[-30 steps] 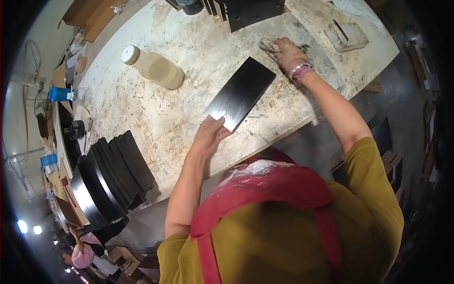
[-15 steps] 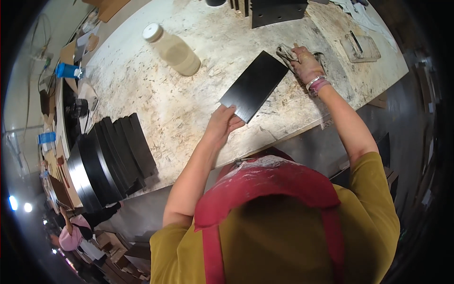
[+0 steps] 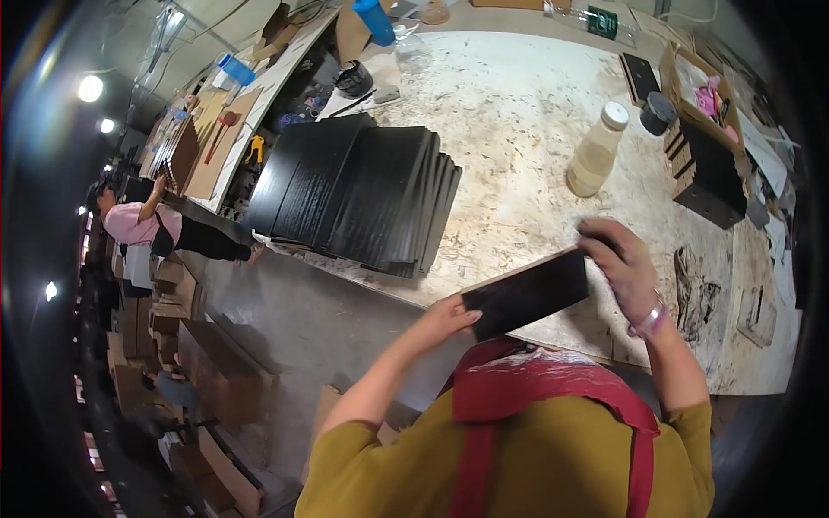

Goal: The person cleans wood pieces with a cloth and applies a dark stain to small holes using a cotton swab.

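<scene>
A black rectangular board [image 3: 528, 293] with a pale wooden edge is lifted off the worktable [image 3: 518, 147] and tilted toward me. My left hand [image 3: 445, 318] grips its lower left end. Its upper right end is held by my right hand [image 3: 620, 266], which wears a pink wristband. A fanned stack of black boards [image 3: 363, 192] lies on the table to the left of the held board.
A plastic bottle of pale liquid [image 3: 596, 154] stands on the table, with a black upright rack [image 3: 708, 177] and a cardboard box [image 3: 704, 91] to its right. A dark rag [image 3: 695, 293] lies at right. A person in a pink top [image 3: 134, 220] works far left among cardboard boxes [image 3: 224, 380].
The board lay flat on the table with my left hand on it while my right hand touched the rag. Now both hands hold the board raised, and my view has swung left.
</scene>
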The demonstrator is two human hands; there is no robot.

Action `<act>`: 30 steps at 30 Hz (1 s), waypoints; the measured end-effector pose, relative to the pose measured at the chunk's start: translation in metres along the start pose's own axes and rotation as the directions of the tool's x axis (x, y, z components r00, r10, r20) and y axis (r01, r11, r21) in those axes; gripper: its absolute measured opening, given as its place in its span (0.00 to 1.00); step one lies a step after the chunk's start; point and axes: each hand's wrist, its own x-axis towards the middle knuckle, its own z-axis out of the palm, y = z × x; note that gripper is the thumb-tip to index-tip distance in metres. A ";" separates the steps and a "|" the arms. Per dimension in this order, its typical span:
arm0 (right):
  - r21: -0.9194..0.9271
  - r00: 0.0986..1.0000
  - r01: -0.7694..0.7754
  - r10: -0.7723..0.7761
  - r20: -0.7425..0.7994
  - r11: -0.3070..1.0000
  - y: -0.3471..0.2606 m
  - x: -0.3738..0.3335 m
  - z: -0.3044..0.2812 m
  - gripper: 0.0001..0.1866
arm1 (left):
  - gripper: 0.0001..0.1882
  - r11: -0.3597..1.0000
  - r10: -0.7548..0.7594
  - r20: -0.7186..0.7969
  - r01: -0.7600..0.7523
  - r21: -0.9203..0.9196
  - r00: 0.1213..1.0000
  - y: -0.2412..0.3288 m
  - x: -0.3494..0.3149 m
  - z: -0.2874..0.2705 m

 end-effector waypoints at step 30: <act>0.231 0.853 0.473 -0.377 -0.361 0.850 -0.077 0.050 0.029 0.23 | 0.18 0.783 -0.007 -0.284 -0.172 -0.598 0.959 -0.004 -0.183 -0.114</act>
